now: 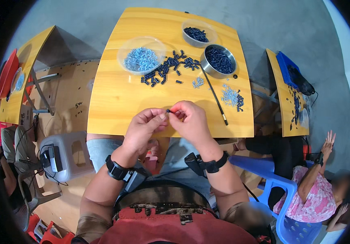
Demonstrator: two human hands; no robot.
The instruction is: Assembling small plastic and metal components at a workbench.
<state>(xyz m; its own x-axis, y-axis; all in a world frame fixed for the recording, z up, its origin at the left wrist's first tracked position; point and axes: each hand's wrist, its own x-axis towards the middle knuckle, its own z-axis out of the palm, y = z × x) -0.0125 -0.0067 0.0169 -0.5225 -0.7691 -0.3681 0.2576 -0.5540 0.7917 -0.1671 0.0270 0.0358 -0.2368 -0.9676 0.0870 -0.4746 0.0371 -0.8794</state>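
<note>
Above the front of the yellow table (pixel 118 101), my two hands meet fingertip to fingertip. My right hand (pixel 192 123) is closed in a pinch, with a small black plastic piece (pixel 168 110) at its fingertips. Thumb and forefinger of my left hand (pixel 145 125) press together beside that piece; whatever they grip is too small to make out. Beyond the hands lies a loose spread of short black cylindrical pieces (pixel 164 70). To the right are small heaps of silvery pins (pixel 229 96) and black pieces (pixel 240 103), with a thin black stick (pixel 215 96) slanting beside them.
A clear tub of pale blue-silver parts (pixel 141 59) stands back left. A clear tub (pixel 187 37) and a steel bowl (pixel 233 65), both with black pieces, stand back right. A person (pixel 309 187) sits by a blue chair (pixel 280 187) at right; a grey stool (pixel 67 162) is at left.
</note>
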